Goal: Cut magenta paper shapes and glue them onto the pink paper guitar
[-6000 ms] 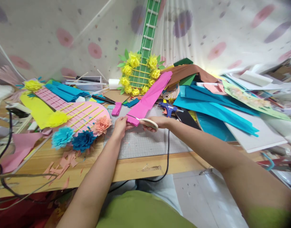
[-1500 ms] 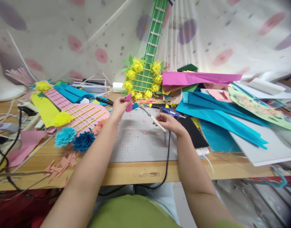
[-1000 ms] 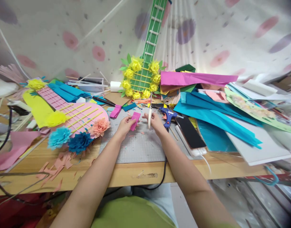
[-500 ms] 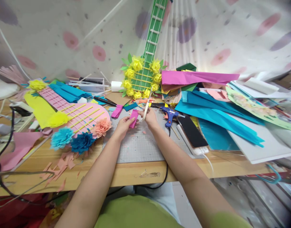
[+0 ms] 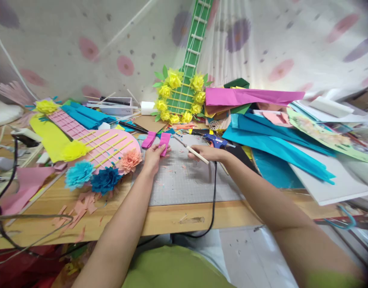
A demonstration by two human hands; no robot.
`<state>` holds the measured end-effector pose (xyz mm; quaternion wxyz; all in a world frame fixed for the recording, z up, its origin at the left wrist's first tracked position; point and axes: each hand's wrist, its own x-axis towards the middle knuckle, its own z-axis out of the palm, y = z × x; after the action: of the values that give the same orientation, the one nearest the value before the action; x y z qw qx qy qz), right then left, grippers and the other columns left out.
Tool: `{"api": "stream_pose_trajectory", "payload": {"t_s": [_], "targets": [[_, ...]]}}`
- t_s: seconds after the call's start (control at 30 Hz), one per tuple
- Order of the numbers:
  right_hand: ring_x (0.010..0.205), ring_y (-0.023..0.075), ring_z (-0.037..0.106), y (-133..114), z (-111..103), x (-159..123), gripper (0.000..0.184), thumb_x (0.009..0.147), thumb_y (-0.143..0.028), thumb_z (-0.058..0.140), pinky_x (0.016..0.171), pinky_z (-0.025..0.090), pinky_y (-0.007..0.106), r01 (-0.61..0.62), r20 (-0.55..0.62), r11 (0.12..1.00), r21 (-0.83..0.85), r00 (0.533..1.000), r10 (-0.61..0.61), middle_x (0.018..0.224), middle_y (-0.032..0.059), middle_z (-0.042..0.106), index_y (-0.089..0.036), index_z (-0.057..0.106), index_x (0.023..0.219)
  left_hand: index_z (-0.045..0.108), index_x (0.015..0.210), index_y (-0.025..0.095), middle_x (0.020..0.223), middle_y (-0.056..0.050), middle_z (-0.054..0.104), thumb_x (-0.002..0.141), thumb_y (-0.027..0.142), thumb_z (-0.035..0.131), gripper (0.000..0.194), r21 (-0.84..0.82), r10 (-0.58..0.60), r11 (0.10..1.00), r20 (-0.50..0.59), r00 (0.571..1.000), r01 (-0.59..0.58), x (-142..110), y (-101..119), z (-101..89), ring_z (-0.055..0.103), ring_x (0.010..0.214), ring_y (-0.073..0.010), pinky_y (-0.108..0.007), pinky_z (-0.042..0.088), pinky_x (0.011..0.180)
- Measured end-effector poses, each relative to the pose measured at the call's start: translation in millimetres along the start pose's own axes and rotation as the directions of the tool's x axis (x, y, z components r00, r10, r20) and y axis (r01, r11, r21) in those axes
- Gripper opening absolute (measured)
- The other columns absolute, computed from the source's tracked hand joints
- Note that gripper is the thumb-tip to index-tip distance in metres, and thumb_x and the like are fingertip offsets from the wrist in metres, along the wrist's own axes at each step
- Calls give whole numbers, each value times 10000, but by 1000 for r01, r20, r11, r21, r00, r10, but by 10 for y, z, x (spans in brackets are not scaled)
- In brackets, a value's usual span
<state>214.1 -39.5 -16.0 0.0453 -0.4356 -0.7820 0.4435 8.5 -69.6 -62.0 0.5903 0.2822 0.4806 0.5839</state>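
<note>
My left hand (image 5: 153, 155) pinches a small folded piece of magenta crepe paper (image 5: 165, 141) just above the grey cutting mat (image 5: 184, 182). A second magenta piece (image 5: 148, 139) lies on the mat beside it. My right hand (image 5: 208, 153) grips cream-handled scissors (image 5: 190, 149), their blades pointing left toward the held piece. Both hands are closed.
A pink paper guitar (image 5: 95, 141) with peach, blue and yellow paper flowers (image 5: 104, 179) lies left. A green guitar (image 5: 184, 86) with yellow flowers leans at the back. Magenta (image 5: 250, 96) and teal crepe sheets (image 5: 274, 146) pile right. A blue glue gun (image 5: 215, 139) and its black cord (image 5: 213, 202) cross the mat.
The long magenta sheet I was cutting now lies on the right pile. My left hand keeps a small cut piece; the scissors swung from upright to pointing left.
</note>
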Motion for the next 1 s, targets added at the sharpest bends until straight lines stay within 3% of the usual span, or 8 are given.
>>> {"api": "stream_pose_trajectory", "payload": {"t_s": [0.07,0.13,0.4,1.0], "targets": [[596,109,465,-38,-54,-68,424,672,-572,539,556,378,242,-48,202,999,-10,978,49,652,1,498,-159,473,741,604,806,93,899,-111,668,655,199,651,190,-6,16,1000,3,1000,-16,3,-10,8,648,684,-141,-189,504,503],[583,103,459,-74,-71,-71,440,672,-591,528,554,371,241,-61,256,998,-15,965,63,635,-2,487,-157,462,711,600,790,94,864,-104,672,648,202,659,188,-3,19,1000,13,1000,-19,10,-28,10,649,671,-145,-191,502,494],[564,90,443,-99,-43,80,492,671,-638,493,543,371,241,-3,258,1000,12,966,0,624,-8,468,-150,455,724,594,811,96,801,-91,679,659,182,653,185,45,-41,998,56,998,38,21,-52,-19,652,667,-155,-201,508,483],[500,53,380,23,-55,114,565,603,-691,520,461,297,204,-80,297,982,171,955,27,574,-38,414,-145,428,713,591,795,87,753,-81,672,682,111,610,117,57,-133,990,63,989,130,15,-42,-8,651,656,-148,-178,496,460]]}}
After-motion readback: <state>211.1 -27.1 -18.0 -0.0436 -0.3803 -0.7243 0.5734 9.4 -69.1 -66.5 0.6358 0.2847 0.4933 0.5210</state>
